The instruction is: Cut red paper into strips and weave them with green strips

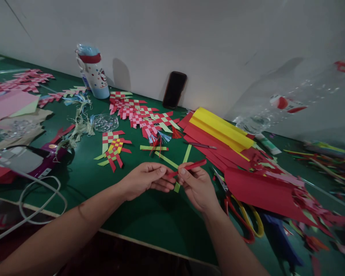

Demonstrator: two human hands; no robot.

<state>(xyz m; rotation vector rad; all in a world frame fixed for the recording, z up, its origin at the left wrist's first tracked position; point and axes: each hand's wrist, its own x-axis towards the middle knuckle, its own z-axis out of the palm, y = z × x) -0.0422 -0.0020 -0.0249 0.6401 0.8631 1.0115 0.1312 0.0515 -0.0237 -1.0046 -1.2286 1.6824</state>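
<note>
R hand [197, 184] closed in a pinch, thumb vs. fingers, w/ red strip [199, 164] in the grip; one end sticks out past the thumb to the R. L hand [153, 177] half open, fingers loosely curled, tips at the strip's other end; can't tell if L actually pinches it or just steadies it. So strip is betw. the two hands, approx. mid-view, over the near part of the green table [149, 226]. Green strips [186, 154] lie just behind & under the hands, partly hidden.

To handle it well: keep R pinch firm but light, paper looks thin & prob. creases easily. Use L fingertips to line up edges first, then press any fold flat w/ thumbnail, one pass, no twist. Best keep strip taut betw. hands, not pulled hard, could tear. Fingers covering the middle, so check alignment there, can't see it from this view. Mind the green strips, sleeve or wrist could prob. nudge them. Scissors [244, 218] are near R forearm, handles toward the person, so keep elbow in. Woven pcs [114, 149] sit well apart from R hand, beyond L hand, low snag risk
</note>
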